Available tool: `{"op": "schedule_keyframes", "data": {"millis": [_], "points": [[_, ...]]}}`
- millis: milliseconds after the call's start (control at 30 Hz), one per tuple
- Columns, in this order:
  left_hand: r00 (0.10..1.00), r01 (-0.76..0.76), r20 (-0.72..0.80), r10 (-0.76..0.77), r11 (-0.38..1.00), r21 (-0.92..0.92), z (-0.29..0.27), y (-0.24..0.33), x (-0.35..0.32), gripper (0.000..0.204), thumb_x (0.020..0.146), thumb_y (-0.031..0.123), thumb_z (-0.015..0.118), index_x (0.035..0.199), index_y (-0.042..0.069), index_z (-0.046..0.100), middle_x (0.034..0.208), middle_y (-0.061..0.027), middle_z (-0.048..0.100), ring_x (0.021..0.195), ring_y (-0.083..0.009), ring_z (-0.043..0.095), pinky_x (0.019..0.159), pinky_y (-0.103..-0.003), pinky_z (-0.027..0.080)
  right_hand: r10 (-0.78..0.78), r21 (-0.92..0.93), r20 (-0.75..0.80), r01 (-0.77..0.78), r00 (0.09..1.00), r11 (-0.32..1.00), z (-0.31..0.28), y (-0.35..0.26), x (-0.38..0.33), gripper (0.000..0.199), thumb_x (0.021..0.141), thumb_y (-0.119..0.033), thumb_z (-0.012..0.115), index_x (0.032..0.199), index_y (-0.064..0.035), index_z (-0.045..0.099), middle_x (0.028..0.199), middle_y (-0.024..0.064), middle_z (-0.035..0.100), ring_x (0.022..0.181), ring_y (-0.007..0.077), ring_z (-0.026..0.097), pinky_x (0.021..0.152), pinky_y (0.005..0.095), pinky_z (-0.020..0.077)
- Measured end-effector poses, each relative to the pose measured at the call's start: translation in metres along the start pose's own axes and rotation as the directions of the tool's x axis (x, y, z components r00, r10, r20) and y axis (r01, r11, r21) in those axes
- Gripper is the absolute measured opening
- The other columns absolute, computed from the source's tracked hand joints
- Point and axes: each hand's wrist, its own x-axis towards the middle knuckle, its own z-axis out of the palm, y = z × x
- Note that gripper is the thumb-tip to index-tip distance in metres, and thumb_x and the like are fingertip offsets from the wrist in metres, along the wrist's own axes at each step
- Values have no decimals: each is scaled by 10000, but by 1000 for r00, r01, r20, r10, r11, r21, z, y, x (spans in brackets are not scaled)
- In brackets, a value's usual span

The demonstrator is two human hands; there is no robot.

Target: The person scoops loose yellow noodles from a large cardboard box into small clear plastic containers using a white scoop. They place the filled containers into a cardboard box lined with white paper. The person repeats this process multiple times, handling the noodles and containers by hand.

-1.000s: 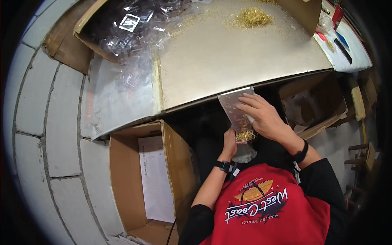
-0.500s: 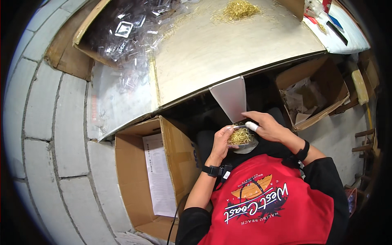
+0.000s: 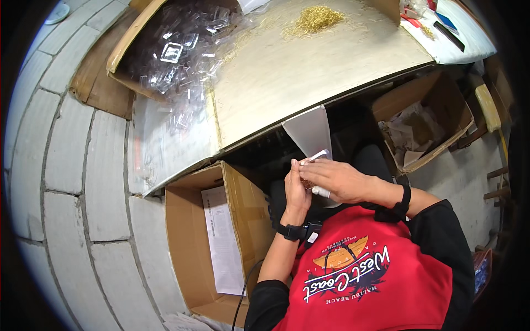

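hands (image 3: 323, 182) | blocked ahead: table edge (image 3: 265, 135) | left: open carton (image 3: 221, 243) | free: tabletop middle

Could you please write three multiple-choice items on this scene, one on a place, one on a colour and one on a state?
1. Where does the pile of gold wire pieces lie?
A. on the pale tabletop
B. in the open cardboard box on the floor
C. on the person's lap

2. What colour is the band on the left wrist?
A. white
B. black
C. yellow

3. How do the two hands stand?
A. both flat on the tabletop
B. far apart, holding nothing
C. close together below the table edge, on a small clear bag

Answers:
1 A, since the gold heap sits near the far edge of the tabletop.
2 B, since the band shows dark against the wrist.
3 C, since the left hand and the right hand meet around the small clear bag, in front of the red shirt.
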Motion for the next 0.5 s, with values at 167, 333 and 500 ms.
{"op": "schedule_keyframes", "data": {"millis": [167,333,500], "points": [[997,58,38,-61,995,75,6,9,-10,371,965,333,440,1031,-9,569,865,-113,649,647,-175,663,426,-263,558,112,125,-225,-85,968,988,-30,11,5,342,768,-24,612,1108,-12,574,1084,154,608,986,329,591,843,386,492],[994,76,73,-83,992,97,-1,15,-14,256,944,196,483,1044,-24,566,901,-139,649,687,-216,681,460,-267,578,466,266,-100,-428,879,864,-32,27,-19,296,829,-48,600,1114,25,566,1034,169,627,931,301,621,815,353,500],[995,84,56,-85,996,19,-3,11,-13,252,930,179,506,1072,-24,551,949,-143,643,722,-225,683,470,-276,584,553,439,93,-532,828,724,-28,17,-26,368,830,-81,639,1164,39,543,1023,145,638,858,195,637,771,305,512]]}}
